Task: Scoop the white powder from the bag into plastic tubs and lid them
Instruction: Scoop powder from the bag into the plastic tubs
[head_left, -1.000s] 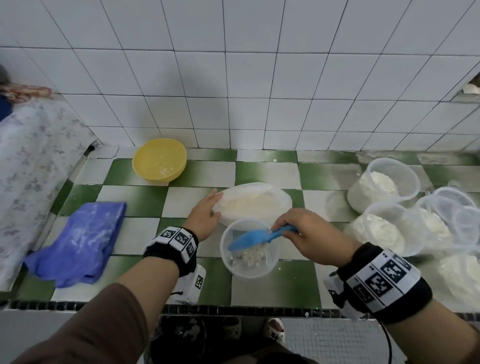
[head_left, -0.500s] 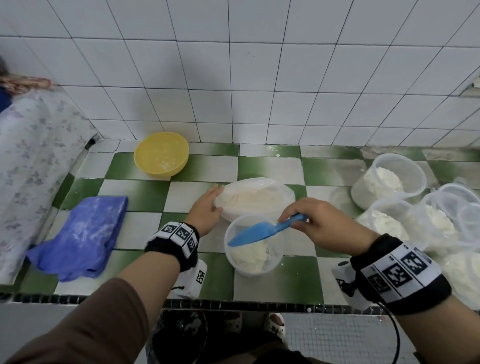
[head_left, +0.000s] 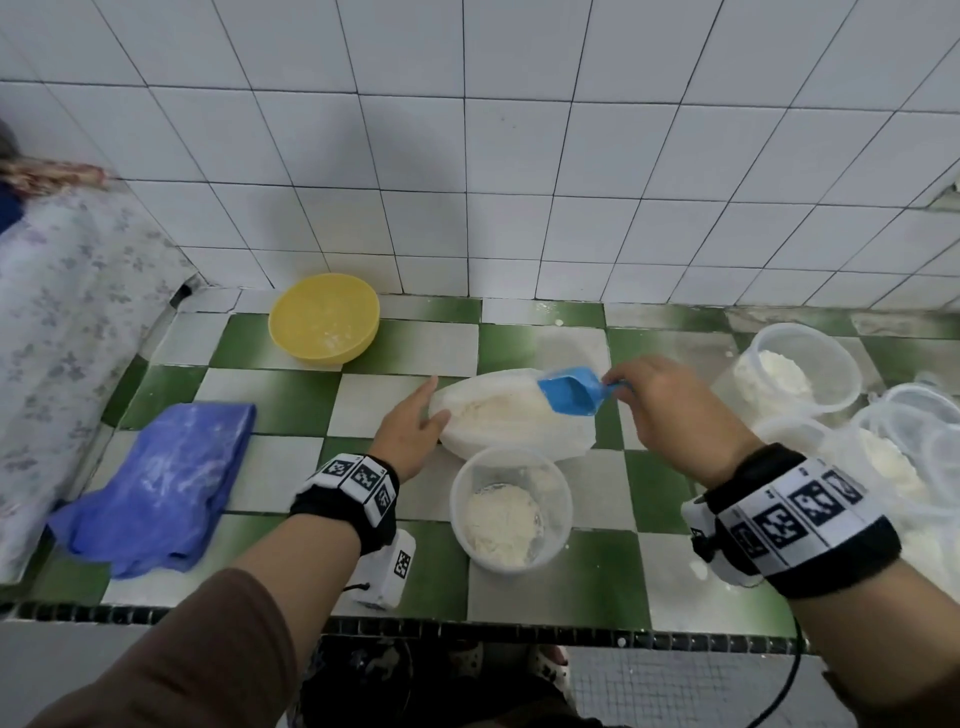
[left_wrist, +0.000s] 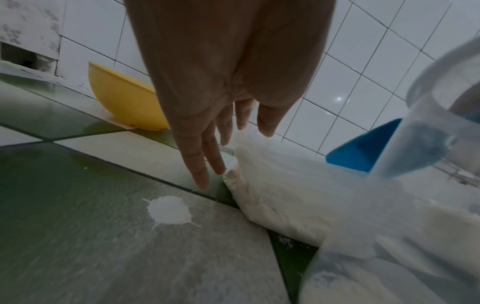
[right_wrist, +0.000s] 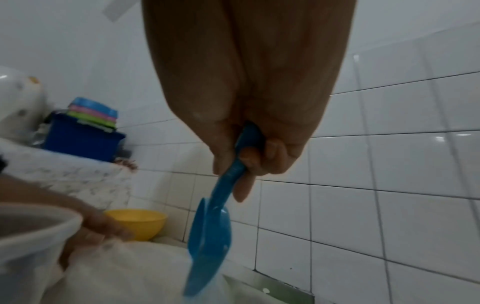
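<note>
A clear plastic bag of white powder (head_left: 511, 415) lies on its side on the green-and-white tiled counter. In front of it stands an open plastic tub (head_left: 511, 506) with powder covering its bottom. My right hand (head_left: 639, 395) grips the handle of a blue scoop (head_left: 571, 395), whose empty bowl sits at the bag's right end, over the powder. In the right wrist view my fingers (right_wrist: 249, 156) curl round the scoop's handle (right_wrist: 226, 185). My left hand (head_left: 431, 405) rests with straight fingers (left_wrist: 202, 160) against the bag's left end (left_wrist: 285, 195), thumb on the plastic.
A yellow bowl (head_left: 324, 317) sits near the back wall and a blue cloth (head_left: 156, 483) lies at the left. Filled tubs (head_left: 789, 374) and stacked empty ones (head_left: 914, 436) crowd the right side. A powder splash (left_wrist: 168, 209) marks the tiles. The counter edge (head_left: 467, 629) is close.
My right hand lifted the scoop out of the front tub and carried it back to the bag's right end. The tub now holds a layer of powder. My left hand stayed on the bag.
</note>
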